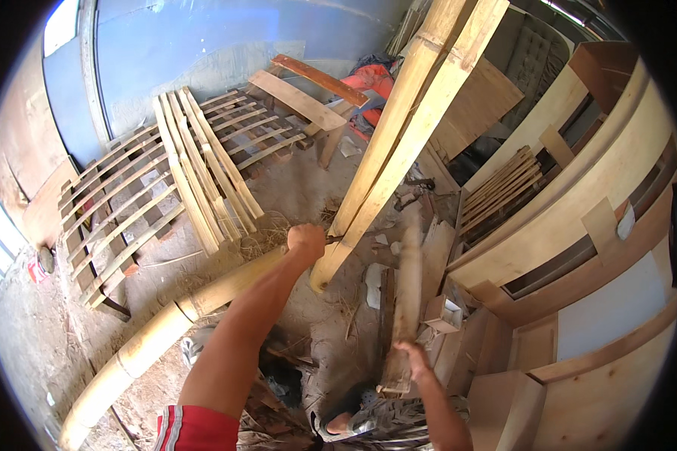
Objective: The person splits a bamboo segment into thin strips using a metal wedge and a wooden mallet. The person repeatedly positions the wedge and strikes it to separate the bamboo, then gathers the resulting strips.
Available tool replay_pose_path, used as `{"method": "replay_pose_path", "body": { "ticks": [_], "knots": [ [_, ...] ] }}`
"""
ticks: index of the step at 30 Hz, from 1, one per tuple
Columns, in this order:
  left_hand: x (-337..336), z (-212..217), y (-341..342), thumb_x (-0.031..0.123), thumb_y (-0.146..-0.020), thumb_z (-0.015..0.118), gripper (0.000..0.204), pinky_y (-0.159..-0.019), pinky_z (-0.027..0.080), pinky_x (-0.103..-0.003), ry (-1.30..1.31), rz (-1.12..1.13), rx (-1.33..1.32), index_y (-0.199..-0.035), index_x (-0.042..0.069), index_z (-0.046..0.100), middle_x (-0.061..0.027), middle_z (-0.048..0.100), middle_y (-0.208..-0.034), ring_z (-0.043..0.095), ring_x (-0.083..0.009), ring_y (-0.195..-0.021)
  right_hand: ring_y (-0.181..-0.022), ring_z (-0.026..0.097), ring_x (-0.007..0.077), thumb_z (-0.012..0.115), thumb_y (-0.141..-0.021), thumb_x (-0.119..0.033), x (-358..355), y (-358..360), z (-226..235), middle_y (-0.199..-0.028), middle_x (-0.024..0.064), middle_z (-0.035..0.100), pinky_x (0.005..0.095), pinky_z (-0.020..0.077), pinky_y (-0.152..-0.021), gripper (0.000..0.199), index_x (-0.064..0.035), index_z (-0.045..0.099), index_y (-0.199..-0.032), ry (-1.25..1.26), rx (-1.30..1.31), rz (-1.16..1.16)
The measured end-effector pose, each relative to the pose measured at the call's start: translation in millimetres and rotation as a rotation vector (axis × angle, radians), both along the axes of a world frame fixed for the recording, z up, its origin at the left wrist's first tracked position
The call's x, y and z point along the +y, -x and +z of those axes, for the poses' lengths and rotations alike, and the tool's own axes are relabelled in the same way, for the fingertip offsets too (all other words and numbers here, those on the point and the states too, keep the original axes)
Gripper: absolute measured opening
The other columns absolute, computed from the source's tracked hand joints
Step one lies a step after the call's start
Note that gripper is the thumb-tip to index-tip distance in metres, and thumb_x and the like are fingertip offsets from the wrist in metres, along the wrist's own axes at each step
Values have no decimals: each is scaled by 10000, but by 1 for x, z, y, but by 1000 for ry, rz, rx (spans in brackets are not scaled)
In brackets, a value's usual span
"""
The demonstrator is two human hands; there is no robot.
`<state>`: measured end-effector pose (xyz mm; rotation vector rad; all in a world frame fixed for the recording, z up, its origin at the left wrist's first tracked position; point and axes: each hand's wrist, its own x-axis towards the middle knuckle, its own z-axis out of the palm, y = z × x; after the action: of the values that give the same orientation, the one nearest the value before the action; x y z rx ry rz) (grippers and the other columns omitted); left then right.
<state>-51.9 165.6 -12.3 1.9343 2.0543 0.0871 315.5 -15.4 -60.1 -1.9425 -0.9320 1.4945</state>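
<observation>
A thick bamboo pole [384, 165] stands leaning in front of me, split lengthwise with a dark gap between its halves. My left hand [306, 245] is closed beside the lower part of the split. From that fist a thin dark blade [334, 239], which looks like a knife's, reaches across the bamboo; the handle is hidden in my fingers. Lower right, my right hand [414, 361] grips a flat length of wood [408, 301], held upright, its upper part smeared by motion. Under my left forearm a whole bamboo pole [154, 338] lies along the ground.
Left of centre, bamboo strips [203, 169] lie across a low slatted frame [120, 203]. Behind it stands a rough wooden bench [297, 98] by a blue wall [203, 37]. Wooden furniture panels [564, 218] crowd the right side. Shavings and scraps litter the dirt floor.
</observation>
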Motion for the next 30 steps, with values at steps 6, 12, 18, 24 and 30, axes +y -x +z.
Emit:
{"method": "replay_pose_path", "body": {
  "ticks": [6,12,18,24,30],
  "knots": [
    [8,6,-10,170,-882,652,159,-754,562,-381,-38,21,3,-974,94,756,-95,747,-1000,721,-259,-944,-1062,600,308,791,-702,-281,47,14,172,-1041,206,628,431,494,-905,645,71,539,-1180,-763,43,-143],
    [0,16,-14,212,-884,636,201,-792,564,-381,-32,10,-25,-977,77,752,-124,739,-1012,713,-275,-980,-1005,587,285,797,-760,-177,82,12,103,-1215,184,534,418,504,-886,676,63,424,-1270,-1189,-13,-271],
    [3,9,0,158,-877,636,176,-776,563,-369,-105,2,125,-987,92,757,-98,741,-1047,711,-254,-993,-1154,599,331,821,-679,-442,23,-21,-69,-1227,191,657,402,467,-956,803,75,595,-1250,76,-290,411],
    [-2,-2,-10,166,-878,649,153,-750,560,-365,11,54,-3,-944,93,766,-98,750,-980,721,-250,-943,-916,669,296,785,-746,-296,49,-1,115,-1073,153,691,393,513,-850,608,54,608,-1210,-450,-442,40],
    [7,-3,-27,155,-869,653,139,-758,562,-367,-31,34,8,-923,101,769,-107,749,-970,720,-255,-942,-829,661,251,783,-763,-195,84,12,129,-946,155,659,371,536,-809,481,75,567,-1097,-1104,32,-227]
  ]
}}
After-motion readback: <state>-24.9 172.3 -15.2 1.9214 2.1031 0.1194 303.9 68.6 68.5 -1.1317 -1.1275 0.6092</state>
